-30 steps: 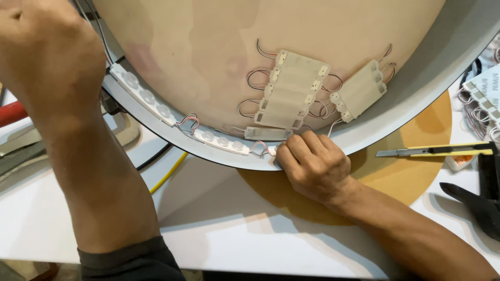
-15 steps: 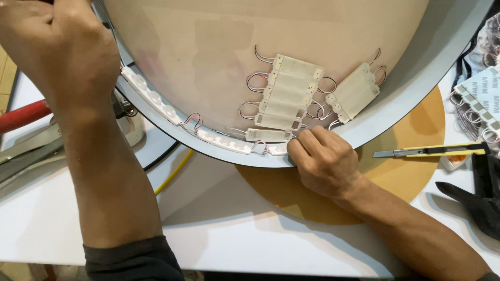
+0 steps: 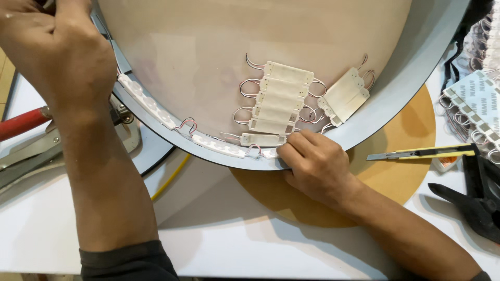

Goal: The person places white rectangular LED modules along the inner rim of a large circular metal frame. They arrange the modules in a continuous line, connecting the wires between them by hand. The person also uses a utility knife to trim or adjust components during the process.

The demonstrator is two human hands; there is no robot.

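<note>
White light modules (image 3: 278,112) inside round shell (image 3: 396,88), right hand (image 3: 317,164) pressing one

Right hand (image 3: 317,164) on, seemingly, rim-mounted light module (image 3: 271,154).

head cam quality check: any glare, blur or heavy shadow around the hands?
Head view: lighting even and soft, no blown glare on the round panel. Right hand and the white LED modules are sharp. Left hand sits close to the lens, large and slightly soft, cropped by the top edge. Soft shadows fall on the white table under the panel rim and both forearms.
</note>
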